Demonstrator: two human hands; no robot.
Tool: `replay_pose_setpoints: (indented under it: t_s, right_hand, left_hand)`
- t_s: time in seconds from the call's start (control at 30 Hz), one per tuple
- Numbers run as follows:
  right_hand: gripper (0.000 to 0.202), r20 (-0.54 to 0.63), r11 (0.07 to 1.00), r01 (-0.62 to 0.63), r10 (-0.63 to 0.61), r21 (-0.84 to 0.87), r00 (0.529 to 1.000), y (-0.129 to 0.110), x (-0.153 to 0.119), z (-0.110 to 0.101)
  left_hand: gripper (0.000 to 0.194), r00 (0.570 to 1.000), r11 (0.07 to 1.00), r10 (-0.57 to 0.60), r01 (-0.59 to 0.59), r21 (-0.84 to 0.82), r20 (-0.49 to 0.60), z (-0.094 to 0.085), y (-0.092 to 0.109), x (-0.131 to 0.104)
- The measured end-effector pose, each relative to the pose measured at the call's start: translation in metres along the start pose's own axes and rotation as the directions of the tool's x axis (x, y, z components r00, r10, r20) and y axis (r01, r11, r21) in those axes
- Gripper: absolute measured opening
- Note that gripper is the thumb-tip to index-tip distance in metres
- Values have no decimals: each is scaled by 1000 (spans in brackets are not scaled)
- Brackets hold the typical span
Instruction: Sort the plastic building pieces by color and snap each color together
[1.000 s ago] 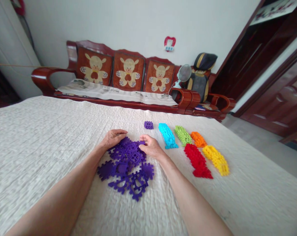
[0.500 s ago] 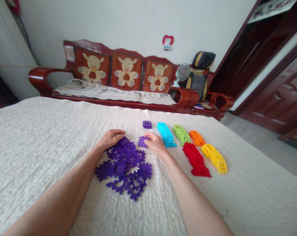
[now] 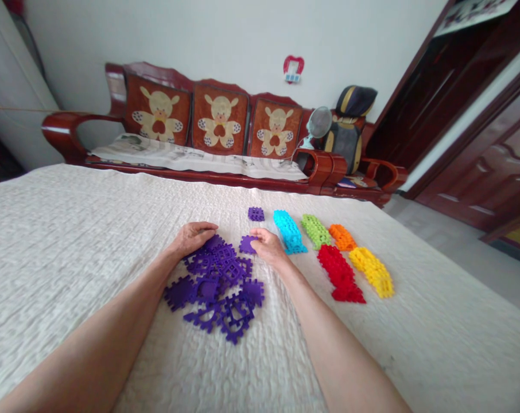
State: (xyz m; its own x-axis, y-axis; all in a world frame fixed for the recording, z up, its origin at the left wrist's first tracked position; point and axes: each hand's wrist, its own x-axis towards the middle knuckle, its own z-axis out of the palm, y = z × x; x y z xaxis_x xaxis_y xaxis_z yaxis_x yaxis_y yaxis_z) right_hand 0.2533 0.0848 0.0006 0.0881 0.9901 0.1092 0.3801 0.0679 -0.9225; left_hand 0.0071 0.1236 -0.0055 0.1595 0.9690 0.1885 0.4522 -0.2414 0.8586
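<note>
Right hand (image 3: 265, 245) pinching a tile (image 3: 247, 244), left hand (image 3: 193, 237) touching the pile (image 3: 208, 289) — grip unclear. Snagging teeth (image 3: 235, 339) could scatter it toward the quilt's (image 3: 109, 229) far edge.

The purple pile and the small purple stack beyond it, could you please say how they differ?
The purple pile lies loose and overlapping; the small purple stack is neatly gathered. The pile spreads wide; the stack is compact. Both are purple and rest on the white cover.

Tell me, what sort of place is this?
It looks like a living room in someone's home, though I can't be certain. A wooden sofa stands against the wall, with cushions picturing a cuddly animal, and there is a small fan near its end.
</note>
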Motion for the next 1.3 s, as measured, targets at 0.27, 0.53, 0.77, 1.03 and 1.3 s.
replay_pose_setpoints:
  t_s: [0.27, 0.53, 0.77, 1.03, 1.3]
  right_hand:
    - [36, -160, 987, 153, -142, 57, 977, -5, 1, -2]
    - [33, -209, 968, 250, -247, -13, 946, -8, -3, -2]
    - [35, -19, 937, 317, -323, -148, 946, -5, -9, -4]
    - [41, 111, 951, 294, -284, -92, 952, -5, -8, -17]
    - [38, 14, 954, 209, -212, -215, 977, 1, -3, -13]
  left_hand:
    - [51, 1000, 1000, -10, 10, 11, 5, -2, 5, -1]
    - [52, 1000, 1000, -9, 9, 6, -2, -2, 5, -2]
    - [50, 1000, 999, 7, -7, 39, 0, -2, 5, -1]
    - [46, 1000, 996, 30, -30, 80, 4, -1, 3, 0]
    - [46, 1000, 997, 31, -31, 76, 5, -1, 5, -1]
